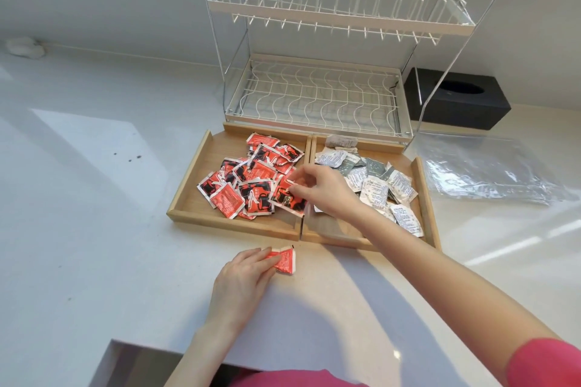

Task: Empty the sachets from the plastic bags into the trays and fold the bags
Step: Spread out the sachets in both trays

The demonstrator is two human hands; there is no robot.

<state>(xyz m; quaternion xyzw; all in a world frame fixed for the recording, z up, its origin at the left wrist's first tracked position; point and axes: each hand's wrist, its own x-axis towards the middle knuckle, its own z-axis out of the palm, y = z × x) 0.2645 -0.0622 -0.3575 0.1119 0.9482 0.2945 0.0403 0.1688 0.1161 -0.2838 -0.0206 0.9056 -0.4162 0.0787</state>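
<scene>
Two wooden trays stand side by side on the white counter. The left tray (pixel 201 166) holds a heap of several red sachets (pixel 251 179). The right tray (pixel 426 198) holds several white and grey sachets (pixel 374 179). My right hand (pixel 320 188) reaches over the divide between the trays, its fingertips pinching a red sachet (pixel 287 195) at the heap's right edge. My left hand (pixel 243 273) rests on the counter in front of the trays, fingers on two red sachets (pixel 284 262). A clear plastic bag (pixel 490 170) lies flat to the right of the trays.
A white two-tier wire dish rack (pixel 317 94) stands right behind the trays. A black tissue box (pixel 462 100) sits at the back right. Dark specks (pixel 129 159) mark the counter left of the trays. The counter's front edge (pixel 157 349) is near me.
</scene>
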